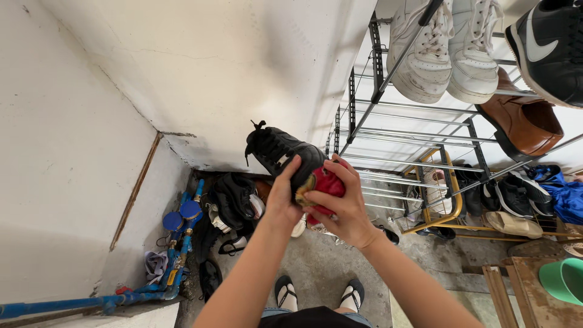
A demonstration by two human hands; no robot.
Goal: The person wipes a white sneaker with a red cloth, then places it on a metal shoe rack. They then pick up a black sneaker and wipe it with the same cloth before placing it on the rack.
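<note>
Nearest, at the bottom edge: two feet in black sandals (319, 296) on the concrete floor (322, 267), forearms rising from there toward mid-frame. Left hand (283, 197) wrapped around the heel end of a black lace-up shoe (280, 152), thumb up along its side, fingers closed on it. Right hand (343, 203) just beside, gripping a red cloth (325, 184) pressed against the same heel end, fingers curled over the top. Shoe held up in the air between both hands, toe pointing far and left, laces and a small loop at the far tip. Below and left of the hands, a heap of dark shoes (234, 203) on the floor against the white wall (200, 67). Farther left, blue pipes (176, 255) with round blue meters running along the base of the wall. Right of the hands, a metal shoe rack (388, 130) with white sneakers (446, 45), a black sneaker (549, 51) and a brown leather shoe (525, 121) on upper rails. Lower right, more dark shoes, a blue cloth (562, 194) and a green bowl (565, 279) on a wooden surface.
</note>
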